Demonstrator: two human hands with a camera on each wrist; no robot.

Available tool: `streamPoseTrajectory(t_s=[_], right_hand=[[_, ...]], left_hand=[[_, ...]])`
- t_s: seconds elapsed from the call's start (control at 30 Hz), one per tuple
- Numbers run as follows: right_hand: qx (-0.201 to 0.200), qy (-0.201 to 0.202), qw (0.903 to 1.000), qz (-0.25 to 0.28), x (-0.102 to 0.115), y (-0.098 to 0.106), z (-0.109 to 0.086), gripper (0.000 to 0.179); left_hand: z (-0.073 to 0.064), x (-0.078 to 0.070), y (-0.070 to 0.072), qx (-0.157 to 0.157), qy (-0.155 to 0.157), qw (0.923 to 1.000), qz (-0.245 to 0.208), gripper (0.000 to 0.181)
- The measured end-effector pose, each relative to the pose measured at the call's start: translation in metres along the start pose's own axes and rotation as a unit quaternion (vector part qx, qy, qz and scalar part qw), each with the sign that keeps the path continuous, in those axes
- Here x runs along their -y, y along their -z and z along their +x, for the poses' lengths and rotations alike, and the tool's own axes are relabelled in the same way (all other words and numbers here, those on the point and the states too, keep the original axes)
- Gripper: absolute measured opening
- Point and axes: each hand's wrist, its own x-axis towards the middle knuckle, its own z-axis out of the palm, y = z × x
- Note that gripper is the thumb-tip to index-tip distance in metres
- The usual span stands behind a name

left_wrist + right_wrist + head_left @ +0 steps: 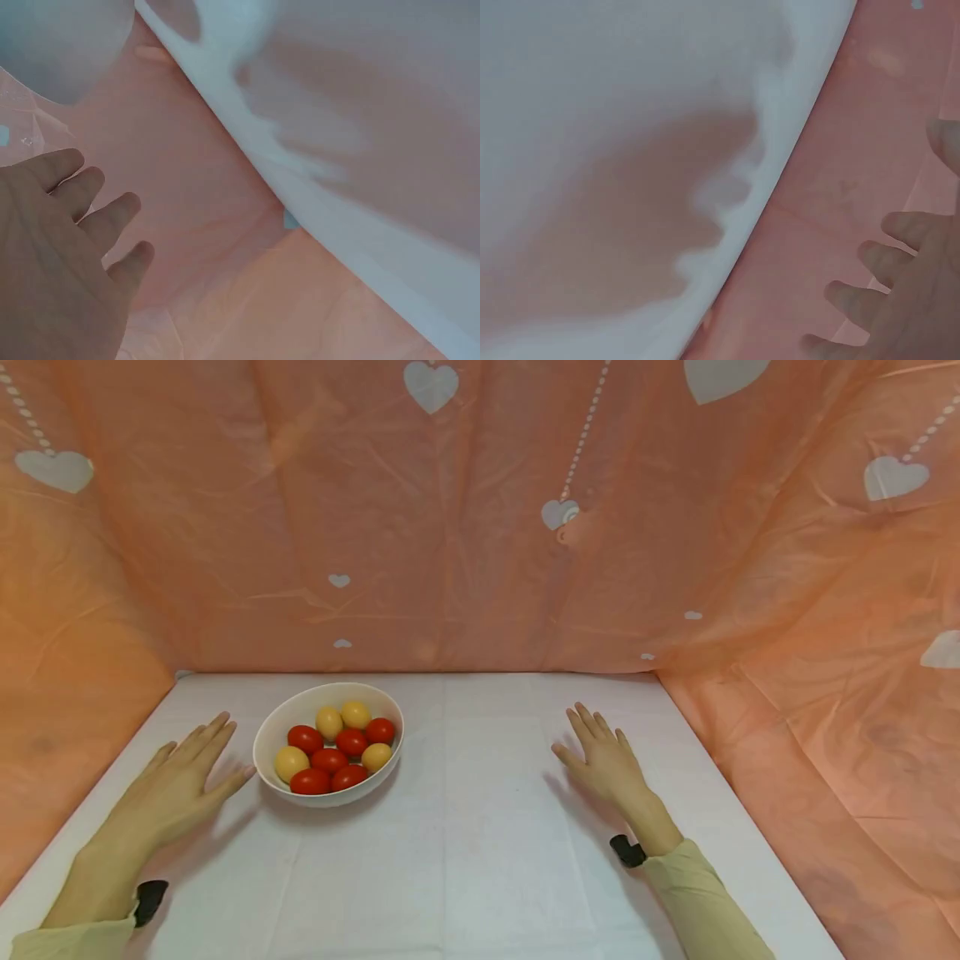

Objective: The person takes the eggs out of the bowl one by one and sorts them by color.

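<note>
A white bowl [324, 801] on the left half of the table holds several egg-shaped red pieces [329, 761] and several yellow ones [292, 763]; they look like small tomatoes. My left hand [168, 789] hovers just left of the bowl, fingers extended, its thumb tip close to the rim; whether they touch I cannot tell. In the left wrist view that hand [60, 255] is empty, and part of the bowl [64, 45] shows at the top left. On the right side, my right hand [607, 764] is held over the table with its fingers spread and nothing in it.
A white cloth covers the table [480, 860]. Pinkish-orange sheeting [480, 568] with pale hearts rises along the back and both sides. Each wrist carries a small black device, such as the one on the right wrist [628, 851].
</note>
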Motion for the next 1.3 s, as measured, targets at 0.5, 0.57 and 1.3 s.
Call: streamPoseTrajectory(t_s=[0.5, 0.57, 1.3], right_hand=[[-0.051, 0.094, 0.9918, 0.069, 0.050, 0.002, 0.031, 0.069], [-0.049, 0.107, 0.9903, 0.073, 0.059, 0.002, 0.036, 0.068], [0.024, 0.270, 0.9593, 0.079, 0.151, -0.014, 0.083, 0.056]], left_hand=[[0.008, -0.017, 0.000, -0.030, -0.038, 0.9988, 0.007, 0.080], [0.008, -0.018, -0.002, -0.028, -0.042, 0.9987, 0.008, 0.081], [0.008, -0.028, -0.015, -0.024, -0.057, 0.9981, 0.008, 0.084]])
